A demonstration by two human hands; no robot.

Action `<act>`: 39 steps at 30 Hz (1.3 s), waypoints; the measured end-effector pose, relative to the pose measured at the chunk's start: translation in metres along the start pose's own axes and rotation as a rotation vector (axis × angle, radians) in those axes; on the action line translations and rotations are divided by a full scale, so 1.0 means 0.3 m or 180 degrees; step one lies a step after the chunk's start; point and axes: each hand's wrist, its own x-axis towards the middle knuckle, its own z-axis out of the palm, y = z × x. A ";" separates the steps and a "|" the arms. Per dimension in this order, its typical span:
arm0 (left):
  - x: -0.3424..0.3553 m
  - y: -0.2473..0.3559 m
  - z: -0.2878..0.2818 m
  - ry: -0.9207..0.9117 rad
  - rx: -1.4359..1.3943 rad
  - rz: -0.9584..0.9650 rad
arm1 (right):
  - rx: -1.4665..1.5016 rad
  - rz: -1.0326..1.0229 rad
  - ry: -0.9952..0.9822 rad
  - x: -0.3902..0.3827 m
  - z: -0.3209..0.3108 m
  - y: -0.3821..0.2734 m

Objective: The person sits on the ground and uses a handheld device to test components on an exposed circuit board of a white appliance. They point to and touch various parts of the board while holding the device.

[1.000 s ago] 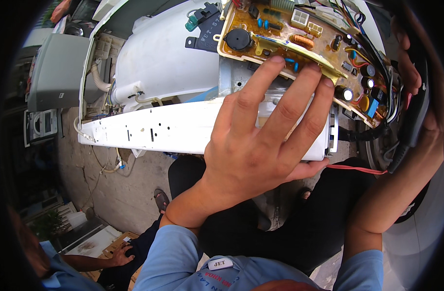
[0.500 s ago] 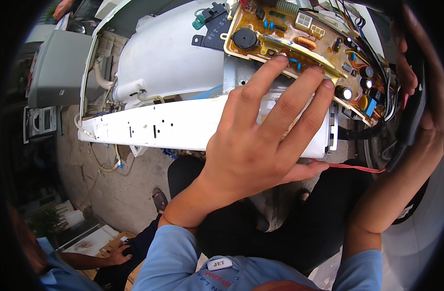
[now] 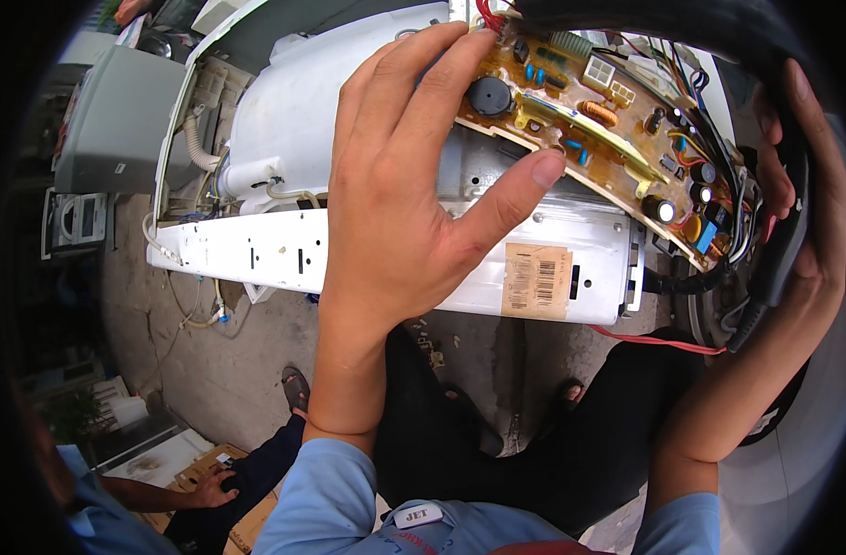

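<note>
The amber-coated circuit board lies in its pale tray on a white appliance, with a round black buzzer at its left end. My left hand is open over that end. Its fingertips are near the red wires, and its thumb is stretched over the front edge; whether the fingertips press on anything I cannot tell. At the right, my right hand is closed round the black handle of a corded tool, from which a red twisted cord runs. The tool's upper part curves dark over the board's back.
A white metal panel with slots and a paper label crosses in front of me. Behind it is a rounded white tub. A grey appliance stands left. A co-worker's hand rests at lower left.
My left hand has moved left and up, from the middle of the circuit board to its left end, uncovering the paper label. The black tool's upper part now reaches across the top of the view.
</note>
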 end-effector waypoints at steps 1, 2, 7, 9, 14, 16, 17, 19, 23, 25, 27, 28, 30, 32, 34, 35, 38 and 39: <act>0.001 0.000 0.005 0.0016 0.0024 0.0022 | 0.0002 0.0002 -0.0006 0.000 0.000 0.002; 0.002 0.001 0.011 0.0031 0.0049 0.0044 | 0.0005 0.0004 -0.0013 0.001 -0.001 0.002; -0.001 0.014 0.010 -0.0010 0.0080 -0.0037 | 0.0048 -0.0001 -0.0068 -0.006 -0.005 0.001; 0.007 0.012 0.005 -0.0026 0.0120 -0.0034 | 0.0058 -0.0028 -0.0092 0.001 -0.006 0.000; 0.001 0.023 0.003 -0.0026 -0.0070 -0.0350 | 0.0054 -0.0009 -0.0166 0.001 -0.003 -0.003; 0.004 0.025 0.005 -0.0050 -0.0015 -0.0360 | 0.0054 -0.0026 -0.0179 0.002 -0.008 -0.002; 0.003 0.029 0.005 -0.0082 0.0024 -0.0376 | 0.0053 -0.0034 -0.0185 0.001 -0.011 -0.002; -0.009 0.024 -0.007 -0.0254 0.0211 -0.0438 | 0.0055 -0.0041 -0.0216 0.001 -0.009 -0.001; -0.013 0.016 -0.015 -0.0017 0.0352 -0.0225 | 0.0053 -0.0098 -0.0273 0.002 -0.003 -0.002; -0.009 0.016 -0.014 0.0550 0.0218 -0.0025 | 0.0051 -0.0143 -0.0289 0.006 -0.009 0.001; -0.031 -0.004 -0.021 0.1183 0.0114 0.0074 | 0.0264 -0.0153 -0.0259 0.010 -0.014 0.020; -0.040 0.002 -0.026 0.1375 0.0060 0.0045 | 0.0298 -0.0164 -0.0304 0.013 -0.019 0.018; -0.068 0.033 -0.044 0.1758 -0.0045 -0.0020 | 0.0377 -0.0184 -0.0383 0.015 -0.014 0.013; -0.077 0.056 -0.051 0.1943 -0.0523 0.0068 | 0.0473 -0.0203 -0.0455 0.013 -0.002 0.008; -0.092 0.084 -0.040 0.1994 -0.0900 0.0000 | 0.0490 -0.0094 -0.0238 -0.008 0.009 -0.012; -0.098 0.091 -0.037 0.1902 -0.1142 -0.0055 | 0.0499 -0.0042 -0.0132 -0.016 0.013 -0.020; -0.111 0.092 -0.037 0.1716 -0.1623 -0.0123 | 0.0371 0.0024 -0.0189 -0.002 -0.012 -0.010; -0.113 0.090 -0.046 0.1714 -0.1625 -0.0089 | 0.0455 -0.0022 -0.0185 -0.003 -0.004 -0.014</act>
